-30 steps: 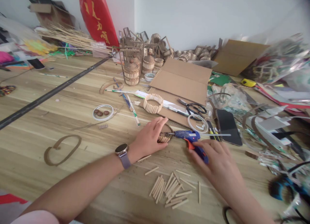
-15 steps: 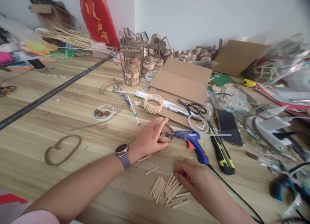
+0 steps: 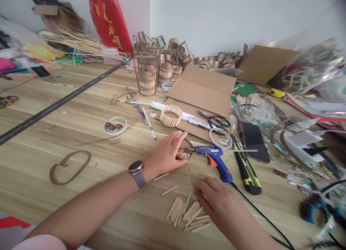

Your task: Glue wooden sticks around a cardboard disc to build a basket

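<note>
My left hand (image 3: pixel 170 149), with a watch on the wrist, curves around the left side of a partly built ring of short wooden sticks (image 3: pixel 183 155). Its thumb is at the front and its fingers are at the back, covering much of the ring. A blue hot glue gun (image 3: pixel 214 158) lies to the right, its nozzle at the ring. Lower right, my right hand (image 3: pixel 213 197) is closed with fingertips pressed together beside a pile of small wooden sticks (image 3: pixel 193 214). Whatever is in those fingertips is hidden.
A finished stick ring (image 3: pixel 171 116) lies beyond, near black scissors (image 3: pixel 216 120) and cardboard (image 3: pixel 202 89). A utility knife (image 3: pixel 247 170) and a phone (image 3: pixel 255 142) lie right. The glue gun's cord (image 3: pixel 259 210) runs toward me. Small stick buckets (image 3: pixel 147 82) stand at the back.
At the pile, my right hand's fingertips have shifted slightly and a few sticks have moved, one now lying apart from its neighbours. The left hand, ring and glue gun have stayed put.
</note>
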`<state>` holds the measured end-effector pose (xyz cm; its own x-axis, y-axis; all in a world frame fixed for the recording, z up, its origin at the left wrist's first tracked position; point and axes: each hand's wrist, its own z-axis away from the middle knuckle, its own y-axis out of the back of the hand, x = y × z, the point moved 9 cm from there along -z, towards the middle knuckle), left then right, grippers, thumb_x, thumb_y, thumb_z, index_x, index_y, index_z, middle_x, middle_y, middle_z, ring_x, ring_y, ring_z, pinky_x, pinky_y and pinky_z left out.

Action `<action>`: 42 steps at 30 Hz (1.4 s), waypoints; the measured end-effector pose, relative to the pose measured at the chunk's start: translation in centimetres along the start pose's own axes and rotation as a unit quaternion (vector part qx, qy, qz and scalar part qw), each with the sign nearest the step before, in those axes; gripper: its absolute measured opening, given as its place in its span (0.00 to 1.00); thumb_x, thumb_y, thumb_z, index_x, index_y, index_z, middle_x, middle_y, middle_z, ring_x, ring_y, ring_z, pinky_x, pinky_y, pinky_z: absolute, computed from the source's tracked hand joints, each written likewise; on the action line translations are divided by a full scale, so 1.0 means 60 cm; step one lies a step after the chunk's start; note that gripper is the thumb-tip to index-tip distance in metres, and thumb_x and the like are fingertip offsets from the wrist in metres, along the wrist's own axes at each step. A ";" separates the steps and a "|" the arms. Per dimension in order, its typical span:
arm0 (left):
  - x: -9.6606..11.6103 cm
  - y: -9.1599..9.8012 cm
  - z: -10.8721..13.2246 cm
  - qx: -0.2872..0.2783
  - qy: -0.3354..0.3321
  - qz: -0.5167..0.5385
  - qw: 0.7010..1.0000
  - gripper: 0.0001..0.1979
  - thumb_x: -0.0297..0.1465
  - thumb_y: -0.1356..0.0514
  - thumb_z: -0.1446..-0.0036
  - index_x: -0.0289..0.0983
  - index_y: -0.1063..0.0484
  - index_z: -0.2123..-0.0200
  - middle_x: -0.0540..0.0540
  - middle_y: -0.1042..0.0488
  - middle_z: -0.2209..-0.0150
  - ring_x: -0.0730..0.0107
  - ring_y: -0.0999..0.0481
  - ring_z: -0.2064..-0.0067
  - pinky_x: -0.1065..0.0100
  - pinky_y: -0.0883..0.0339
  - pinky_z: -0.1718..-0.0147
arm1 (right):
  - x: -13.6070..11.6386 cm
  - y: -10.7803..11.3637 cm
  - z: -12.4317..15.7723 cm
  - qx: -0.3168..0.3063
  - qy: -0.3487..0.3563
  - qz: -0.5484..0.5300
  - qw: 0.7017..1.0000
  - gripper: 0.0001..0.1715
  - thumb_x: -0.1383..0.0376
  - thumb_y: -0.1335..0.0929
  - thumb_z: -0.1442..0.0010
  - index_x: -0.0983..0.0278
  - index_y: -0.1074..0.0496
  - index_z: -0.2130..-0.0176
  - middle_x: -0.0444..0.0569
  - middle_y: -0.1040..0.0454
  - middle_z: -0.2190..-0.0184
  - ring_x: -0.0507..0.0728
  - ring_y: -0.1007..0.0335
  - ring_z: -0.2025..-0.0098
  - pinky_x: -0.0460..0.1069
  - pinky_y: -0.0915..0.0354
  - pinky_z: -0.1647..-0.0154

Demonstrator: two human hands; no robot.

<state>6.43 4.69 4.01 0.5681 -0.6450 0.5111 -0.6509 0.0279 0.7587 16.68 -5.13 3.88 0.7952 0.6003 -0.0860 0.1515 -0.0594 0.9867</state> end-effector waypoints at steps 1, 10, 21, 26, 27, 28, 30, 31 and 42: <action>0.000 0.000 0.000 0.000 -0.001 0.000 1.000 0.44 0.28 0.33 0.52 0.38 0.53 0.36 0.34 0.42 0.38 0.48 0.41 0.36 0.48 0.41 0.39 | 0.000 0.001 0.001 0.001 0.002 0.014 1.000 0.08 0.73 0.36 0.40 0.61 0.31 0.69 0.47 0.27 0.73 0.56 0.27 0.71 0.47 0.34 0.72; 0.001 0.001 -0.001 0.003 -0.005 -0.003 1.000 0.44 0.28 0.33 0.52 0.39 0.53 0.37 0.34 0.41 0.39 0.48 0.40 0.37 0.47 0.40 0.40 | 0.004 -0.006 0.004 0.018 -0.009 0.005 1.000 0.12 0.77 0.37 0.47 0.64 0.30 0.64 0.48 0.24 0.72 0.58 0.24 0.71 0.49 0.30 0.72; 0.001 0.000 -0.002 -0.006 0.002 0.002 1.000 0.44 0.29 0.32 0.52 0.37 0.53 0.37 0.33 0.41 0.39 0.49 0.40 0.36 0.48 0.42 0.39 | 0.056 -0.001 0.002 -0.020 -0.075 -0.142 0.987 0.14 0.69 0.43 0.34 0.61 0.31 0.64 0.49 0.29 0.68 0.54 0.27 0.68 0.47 0.29 0.67; 0.001 0.001 -0.001 -0.007 0.004 0.008 1.000 0.44 0.29 0.33 0.51 0.39 0.53 0.36 0.35 0.42 0.38 0.49 0.41 0.36 0.47 0.42 0.39 | 0.068 0.016 0.001 0.019 -0.089 -0.170 0.981 0.14 0.68 0.44 0.34 0.59 0.34 0.67 0.48 0.30 0.70 0.54 0.29 0.69 0.48 0.31 0.67; 0.000 0.000 -0.001 -0.008 0.005 0.009 1.000 0.44 0.29 0.33 0.51 0.40 0.54 0.36 0.35 0.42 0.38 0.49 0.41 0.36 0.47 0.43 0.39 | 0.073 0.023 0.001 0.034 -0.096 -0.176 0.979 0.14 0.68 0.43 0.34 0.59 0.34 0.67 0.47 0.30 0.71 0.54 0.29 0.69 0.48 0.31 0.67; 0.000 0.000 0.000 -0.008 0.006 0.009 1.000 0.43 0.29 0.33 0.51 0.40 0.54 0.36 0.35 0.42 0.38 0.49 0.41 0.36 0.47 0.43 0.39 | 0.079 0.028 0.001 0.047 -0.105 -0.180 0.977 0.13 0.67 0.43 0.34 0.59 0.34 0.66 0.47 0.29 0.71 0.54 0.28 0.69 0.48 0.31 0.67; -0.002 -0.001 0.000 -0.006 0.006 0.006 1.000 0.43 0.30 0.34 0.50 0.40 0.54 0.36 0.35 0.42 0.38 0.49 0.41 0.36 0.47 0.42 0.39 | 0.089 0.033 0.001 0.062 -0.124 -0.180 0.974 0.10 0.66 0.41 0.34 0.58 0.33 0.65 0.46 0.28 0.72 0.54 0.27 0.69 0.48 0.31 0.67; -0.002 -0.001 0.000 -0.005 0.005 0.003 1.000 0.43 0.30 0.33 0.50 0.40 0.54 0.36 0.35 0.42 0.38 0.49 0.41 0.36 0.47 0.42 0.39 | 0.093 0.031 0.001 0.062 -0.129 -0.178 0.973 0.09 0.65 0.41 0.35 0.58 0.33 0.64 0.45 0.27 0.71 0.54 0.27 0.69 0.47 0.31 0.67; 0.002 0.000 0.000 -0.002 -0.010 0.002 1.000 0.44 0.30 0.33 0.50 0.38 0.54 0.36 0.34 0.42 0.39 0.49 0.41 0.36 0.48 0.41 0.40 | 0.102 -0.009 0.003 0.052 -0.153 -0.213 0.964 0.08 0.64 0.39 0.38 0.59 0.33 0.59 0.45 0.25 0.72 0.54 0.27 0.72 0.47 0.33 0.71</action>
<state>6.47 4.63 4.08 0.5546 -0.6606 0.5061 -0.6516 0.0335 0.7579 21.54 -1.56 2.79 0.7814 0.3261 -0.5320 0.5470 0.0520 0.8355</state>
